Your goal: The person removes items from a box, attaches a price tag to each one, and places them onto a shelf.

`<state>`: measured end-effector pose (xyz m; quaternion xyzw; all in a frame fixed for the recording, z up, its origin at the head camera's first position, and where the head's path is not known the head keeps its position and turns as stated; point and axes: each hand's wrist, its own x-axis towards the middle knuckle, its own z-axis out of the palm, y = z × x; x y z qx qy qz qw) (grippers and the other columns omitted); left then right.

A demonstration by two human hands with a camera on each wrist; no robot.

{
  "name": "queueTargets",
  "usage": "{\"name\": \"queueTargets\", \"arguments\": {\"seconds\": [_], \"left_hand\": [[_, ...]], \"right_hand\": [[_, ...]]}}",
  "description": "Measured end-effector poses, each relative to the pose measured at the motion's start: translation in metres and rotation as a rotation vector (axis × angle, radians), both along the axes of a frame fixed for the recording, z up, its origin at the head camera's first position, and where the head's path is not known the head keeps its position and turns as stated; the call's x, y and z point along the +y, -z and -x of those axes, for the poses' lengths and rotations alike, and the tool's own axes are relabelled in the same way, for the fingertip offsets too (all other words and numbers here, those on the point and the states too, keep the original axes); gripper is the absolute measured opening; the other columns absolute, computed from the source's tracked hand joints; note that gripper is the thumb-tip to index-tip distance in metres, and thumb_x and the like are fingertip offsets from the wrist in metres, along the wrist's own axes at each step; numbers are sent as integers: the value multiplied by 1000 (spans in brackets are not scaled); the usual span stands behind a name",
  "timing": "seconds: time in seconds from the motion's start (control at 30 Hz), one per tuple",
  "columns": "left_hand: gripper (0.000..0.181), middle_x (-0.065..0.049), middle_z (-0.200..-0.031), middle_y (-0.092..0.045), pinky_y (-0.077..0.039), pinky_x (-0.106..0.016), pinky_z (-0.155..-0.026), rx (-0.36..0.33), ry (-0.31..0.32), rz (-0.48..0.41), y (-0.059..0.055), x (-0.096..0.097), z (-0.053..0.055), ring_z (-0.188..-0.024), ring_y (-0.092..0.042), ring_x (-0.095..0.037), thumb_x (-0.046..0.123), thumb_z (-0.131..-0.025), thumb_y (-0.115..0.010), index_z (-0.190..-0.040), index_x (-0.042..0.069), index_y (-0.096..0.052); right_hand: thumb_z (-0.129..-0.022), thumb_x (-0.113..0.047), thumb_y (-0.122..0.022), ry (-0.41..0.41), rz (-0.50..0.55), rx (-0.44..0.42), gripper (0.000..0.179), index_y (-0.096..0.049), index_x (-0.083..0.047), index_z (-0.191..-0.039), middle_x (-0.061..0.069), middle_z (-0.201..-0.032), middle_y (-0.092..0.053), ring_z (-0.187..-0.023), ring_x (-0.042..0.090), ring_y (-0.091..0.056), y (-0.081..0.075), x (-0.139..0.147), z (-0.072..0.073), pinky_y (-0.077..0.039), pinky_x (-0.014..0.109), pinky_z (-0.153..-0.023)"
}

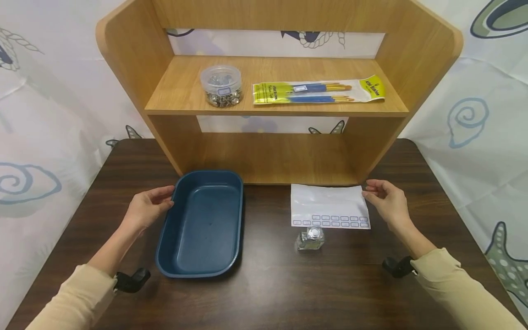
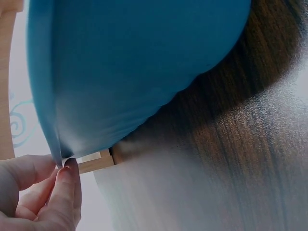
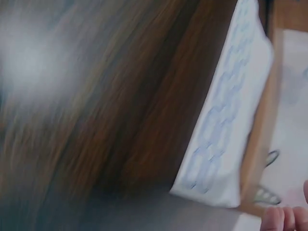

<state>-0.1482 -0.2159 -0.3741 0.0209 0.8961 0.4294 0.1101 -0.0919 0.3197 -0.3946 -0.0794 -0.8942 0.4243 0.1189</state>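
My left hand (image 1: 147,208) pinches the left rim of a dark blue plastic tray (image 1: 165,256), which is bare inside. In the left wrist view, the thumb and fingers (image 2: 62,192) meet at the edge of the tray (image 2: 134,62). My right hand (image 1: 387,204) is by the right edge of a white sheet of small blue-outlined labels (image 1: 326,201), its fingers loosely bent. The right wrist view has the fingertips (image 3: 284,219) just beyond the corner of the sheet (image 3: 226,125), apparently gripping nothing. A small clear glass jar with a silver lid (image 1: 310,239) stands before the sheet.
A wooden shelf unit (image 1: 276,158) stands along the back of the dark table (image 1: 280,293). On its upper board are a clear round tub of small metal pieces (image 1: 222,87) and a packet of paintbrushes (image 1: 317,91). Patterned cloth (image 1: 474,183) hangs around.
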Motion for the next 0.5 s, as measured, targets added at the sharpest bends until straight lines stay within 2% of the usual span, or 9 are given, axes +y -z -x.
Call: {"name": "queueTargets", "arguments": {"seconds": [0.07, 0.13, 0.2, 0.27, 0.4, 0.5], "left_hand": [[47, -28, -129, -53, -45, -5, -73, 4, 2, -1, 1, -1, 0, -109, -59, -21, 8, -92, -58, -135, -6, -45], [47, -27, -128, -53, -44, -5, -73, 7, 0, -2, 1, -1, -1, -102, -60, -7, 10, -93, -58, -135, -6, -45], [47, -27, -127, -54, -44, -4, -72, 21, -13, 0, 1, -2, -1, -94, -55, 7, 13, -93, -57, -134, -5, -46], [46, -27, -126, -55, -43, -4, -71, 55, -36, -7, 1, -2, -2, -88, -52, 13, 15, -93, -57, -133, -6, -47], [45, -26, -124, -57, -43, -3, -69, 142, -112, -30, -5, 2, -2, -83, -48, 20, 17, -93, -59, -131, -5, -50], [44, -25, -126, -56, -44, -3, -68, 195, -142, -60, -15, 11, -1, -83, -49, 21, 18, -92, -60, -130, -4, -52]], "right_hand": [[-85, -4, -67, 0, -40, -45, 33, -59, 10, -114, 26, -101, -64, -76, -3, -52, 4, 7, 3, -43, 3, -63], [-85, -5, -67, -6, -68, -93, 34, -58, 11, -114, 26, -101, -63, -79, 6, -55, 8, 11, 6, -42, 4, -62], [-84, -5, -67, -14, -94, -134, 35, -57, 11, -114, 27, -101, -63, -81, 16, -57, 12, 13, 8, -42, 5, -60], [-84, -5, -67, -24, -113, -172, 36, -56, 12, -115, 27, -100, -62, -84, 24, -58, 14, 15, 11, -42, 7, -59], [-83, -6, -69, -31, -156, -228, 38, -56, 12, -114, 26, -98, -63, -84, 29, -59, 18, 15, 17, -45, 15, -60], [-82, -7, -69, -30, -177, -254, 39, -56, 13, -113, 25, -98, -62, -83, 29, -59, 20, 15, 21, -48, 25, -65]]}}
